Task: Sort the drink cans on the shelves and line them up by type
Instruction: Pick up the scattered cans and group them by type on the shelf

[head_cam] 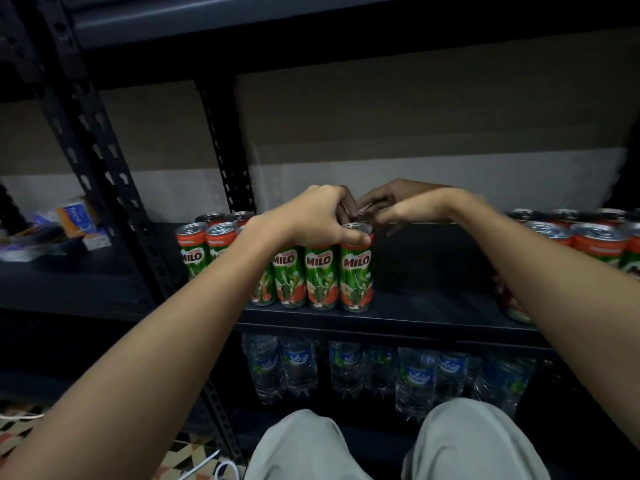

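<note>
A front row of green and red Milo cans [320, 275] stands on the dark shelf [426, 317], with more cans behind at the left [207, 233]. My left hand [311, 216] lies over the row's tops, and its thumb and fingers grip the rim of the rightmost front can [356, 271]. My right hand [405, 207] reaches in from the right, its fingertips pinching the top of a can [364, 213] just behind that one; most of that can is hidden. A second group of Milo cans [588, 240] stands at the far right.
Shelf space lies between the two can groups. Another can [510, 303] shows partly under my right forearm. Water bottles [346, 368] fill the shelf below. Small boxes [76, 216] lie on the neighbouring shelf beyond a perforated upright [104, 161]. My knees [474, 441] are at the bottom.
</note>
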